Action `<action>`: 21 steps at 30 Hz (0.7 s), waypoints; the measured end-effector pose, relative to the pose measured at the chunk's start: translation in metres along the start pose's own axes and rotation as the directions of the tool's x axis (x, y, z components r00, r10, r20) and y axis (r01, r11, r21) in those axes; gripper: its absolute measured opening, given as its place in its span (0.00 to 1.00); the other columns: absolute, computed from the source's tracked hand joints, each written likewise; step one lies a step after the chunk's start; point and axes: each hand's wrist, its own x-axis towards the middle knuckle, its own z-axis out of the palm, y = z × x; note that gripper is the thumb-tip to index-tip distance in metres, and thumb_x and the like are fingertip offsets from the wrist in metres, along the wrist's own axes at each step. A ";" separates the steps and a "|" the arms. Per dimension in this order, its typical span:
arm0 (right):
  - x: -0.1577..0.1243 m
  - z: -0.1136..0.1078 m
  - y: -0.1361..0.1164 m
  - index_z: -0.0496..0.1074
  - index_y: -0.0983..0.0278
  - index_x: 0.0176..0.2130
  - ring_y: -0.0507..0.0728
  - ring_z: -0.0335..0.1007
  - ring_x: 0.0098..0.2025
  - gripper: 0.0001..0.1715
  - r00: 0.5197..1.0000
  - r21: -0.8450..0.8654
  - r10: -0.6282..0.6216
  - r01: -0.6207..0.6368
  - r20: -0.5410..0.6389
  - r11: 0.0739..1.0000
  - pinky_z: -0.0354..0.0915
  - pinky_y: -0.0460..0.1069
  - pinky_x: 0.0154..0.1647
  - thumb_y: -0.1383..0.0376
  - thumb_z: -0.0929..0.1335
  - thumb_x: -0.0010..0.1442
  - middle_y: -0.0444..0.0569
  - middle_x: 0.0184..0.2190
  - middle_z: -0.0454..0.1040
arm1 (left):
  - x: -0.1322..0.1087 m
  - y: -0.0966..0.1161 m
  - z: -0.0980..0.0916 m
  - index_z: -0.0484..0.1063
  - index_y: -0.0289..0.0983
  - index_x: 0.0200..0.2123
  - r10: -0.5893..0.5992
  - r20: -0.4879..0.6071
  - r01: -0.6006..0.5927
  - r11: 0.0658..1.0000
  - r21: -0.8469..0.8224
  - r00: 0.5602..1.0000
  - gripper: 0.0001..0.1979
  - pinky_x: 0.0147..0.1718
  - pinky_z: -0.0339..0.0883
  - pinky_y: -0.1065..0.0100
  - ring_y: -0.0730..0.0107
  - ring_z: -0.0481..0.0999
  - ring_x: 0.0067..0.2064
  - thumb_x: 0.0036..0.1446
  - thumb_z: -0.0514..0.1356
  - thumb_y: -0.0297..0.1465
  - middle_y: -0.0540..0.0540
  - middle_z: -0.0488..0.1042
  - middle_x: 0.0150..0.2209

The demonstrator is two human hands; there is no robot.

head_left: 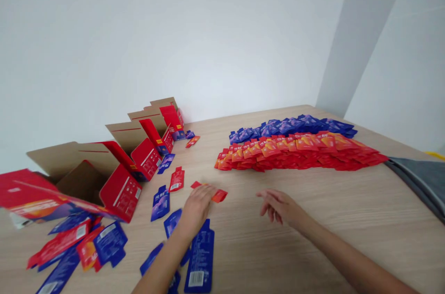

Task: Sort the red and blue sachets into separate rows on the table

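Note:
My left hand [196, 206] rests on the wooden table [313, 220], its fingers lying over a red sachet [218, 194] whose ends stick out on both sides. Whether the fingers grip it I cannot tell. My right hand [280, 208] hovers just right of it, fingers loosely spread and holding nothing. Blue sachets [200, 257] lie under and beside my left forearm. Further out, one red sachet [176, 179] and a blue one [160, 202] lie loose on the table.
A long row of red sachets [299, 150] lies beyond the hands, with a row of blue sachets [292, 127] behind it. Open red cartons [120, 187] stand at the left. Mixed sachets [79, 247] lie at the front left. Grey cloth [420, 180] covers the right edge.

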 end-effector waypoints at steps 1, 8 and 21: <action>-0.004 0.013 -0.001 0.65 0.67 0.41 0.49 0.63 0.15 0.32 0.996 0.058 0.032 -0.037 0.077 0.998 0.52 0.41 0.10 0.44 0.62 0.49 0.46 0.22 0.74 | 0.005 0.015 -0.001 0.68 0.38 0.50 0.075 -0.071 -0.077 0.997 -0.018 0.995 0.19 0.54 0.60 0.58 0.65 0.68 0.53 0.58 0.48 0.23 0.43 0.73 0.49; -0.023 0.049 -0.026 0.62 0.65 0.30 0.45 0.58 0.13 0.26 0.994 0.445 -0.034 -0.016 0.104 0.896 0.48 0.40 0.10 0.47 0.69 0.47 0.44 0.19 0.72 | 0.030 0.080 -0.004 0.65 0.40 0.52 0.172 -0.346 -0.194 0.981 -0.029 0.922 0.19 0.57 0.55 0.55 0.65 0.61 0.59 0.59 0.49 0.23 0.45 0.72 0.50; -0.022 0.023 -0.016 0.63 0.64 0.28 0.46 0.47 0.13 0.21 0.957 0.100 -0.240 0.258 -0.160 0.961 0.43 0.43 0.14 0.48 0.63 0.54 0.36 0.10 0.56 | 0.033 0.109 0.019 0.68 0.35 0.40 -0.630 0.159 0.357 0.200 -0.912 0.760 0.16 0.39 0.68 0.63 0.65 0.73 0.39 0.53 0.57 0.39 0.42 0.74 0.38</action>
